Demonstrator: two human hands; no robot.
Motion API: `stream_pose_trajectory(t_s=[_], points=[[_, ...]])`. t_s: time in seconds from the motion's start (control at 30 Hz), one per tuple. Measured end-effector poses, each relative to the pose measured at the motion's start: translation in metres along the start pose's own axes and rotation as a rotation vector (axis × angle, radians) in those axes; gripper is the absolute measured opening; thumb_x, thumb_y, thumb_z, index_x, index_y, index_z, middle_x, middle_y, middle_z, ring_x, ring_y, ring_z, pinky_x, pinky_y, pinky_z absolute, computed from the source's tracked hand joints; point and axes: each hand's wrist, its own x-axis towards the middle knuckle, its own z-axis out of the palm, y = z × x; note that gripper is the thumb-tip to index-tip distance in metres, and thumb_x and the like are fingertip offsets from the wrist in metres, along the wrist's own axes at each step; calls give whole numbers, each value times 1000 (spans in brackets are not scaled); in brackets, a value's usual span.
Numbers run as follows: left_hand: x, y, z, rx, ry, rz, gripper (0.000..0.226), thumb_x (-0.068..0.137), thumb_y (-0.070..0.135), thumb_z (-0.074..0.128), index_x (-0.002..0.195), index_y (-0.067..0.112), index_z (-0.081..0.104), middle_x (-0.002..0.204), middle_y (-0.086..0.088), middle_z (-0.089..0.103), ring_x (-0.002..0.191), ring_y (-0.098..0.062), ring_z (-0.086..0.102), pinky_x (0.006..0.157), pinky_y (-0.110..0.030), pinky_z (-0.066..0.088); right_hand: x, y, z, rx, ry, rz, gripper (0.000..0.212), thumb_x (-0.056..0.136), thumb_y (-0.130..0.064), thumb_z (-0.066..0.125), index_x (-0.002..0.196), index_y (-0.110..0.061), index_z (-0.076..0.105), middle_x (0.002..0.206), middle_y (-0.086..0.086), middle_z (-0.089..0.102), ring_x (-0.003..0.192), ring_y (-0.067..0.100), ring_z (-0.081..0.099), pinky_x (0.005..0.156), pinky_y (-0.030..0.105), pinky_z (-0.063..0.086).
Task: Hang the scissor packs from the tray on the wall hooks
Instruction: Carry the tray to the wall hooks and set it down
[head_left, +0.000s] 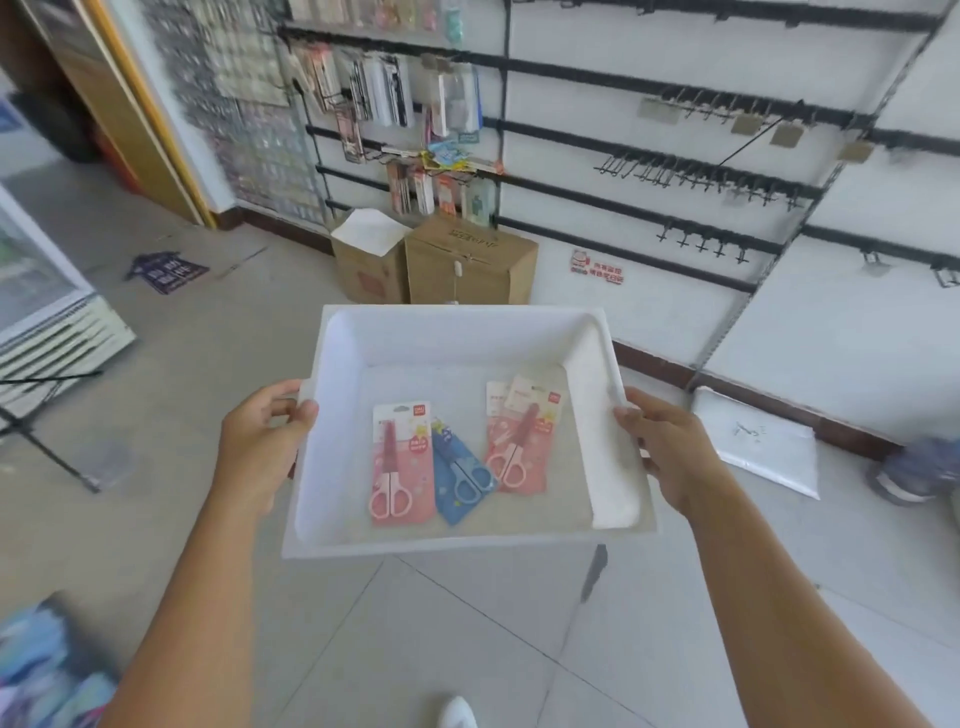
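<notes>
I hold a white tray (457, 332) level in front of me with both hands. My left hand (260, 447) grips its left rim and my right hand (670, 452) grips its right rim. On the tray floor lie a pink scissor pack (400, 467) at the left, a blue scissor pack (462, 480) overlapping it in the middle, and pink scissor packs (519, 441) stacked at the right. Bare black wall hooks (696, 174) line the rails of the white wall ahead and to the right.
Two cardboard boxes (467, 265) stand on the floor against the wall, under hooks with hanging goods (384, 93). A white flat package (758, 441) lies on the floor at right, with someone's shoe (914, 475) beyond it. A glass-door cooler (36, 291) is at left.
</notes>
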Motion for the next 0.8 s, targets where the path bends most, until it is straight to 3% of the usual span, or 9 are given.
stream_pose_trajectory(t_s=[0.17,0.3,0.4,0.53,0.63,0.8], points=[[86,1,-9,-4,54,-8,30,94,14,66,124,19,66,109,-1,63,87,-23,64,70,-36,52,74,-23,62,13,32,-22,26,97,-13,61,108,-29,78,97,-6,78,79,12,70,64,25,52],[152,1,-3,-13,94,-26,32,94,12,66,125,18,66,102,3,64,85,-23,62,66,-31,47,140,-40,98,-5,-10,-18,27,97,-14,61,117,-25,76,101,-2,78,78,12,71,58,18,52],[204,4,4,3,111,-38,32,94,12,65,126,18,66,113,-3,66,93,-25,64,75,-37,50,196,-53,117,-28,-97,-22,30,97,-16,64,124,-27,72,105,6,77,88,18,71,69,28,52],[284,14,16,4,161,-49,31,94,11,65,123,19,68,121,-10,67,96,-24,64,78,-39,51,284,-80,141,-58,-280,-18,36,98,-10,64,124,-35,67,90,-2,75,95,20,73,76,35,57],[339,25,29,16,176,-58,30,95,9,64,123,19,66,122,-10,66,93,-22,62,69,-32,50,347,-104,159,-82,-380,3,47,97,-4,62,134,-33,63,105,11,71,108,28,71,84,41,60],[427,39,56,20,191,-80,28,95,10,64,121,21,66,121,-12,66,82,-16,62,66,-32,50,436,-137,185,-83,-433,5,48,97,-2,60,129,-37,67,125,21,65,116,34,66,98,58,52]])
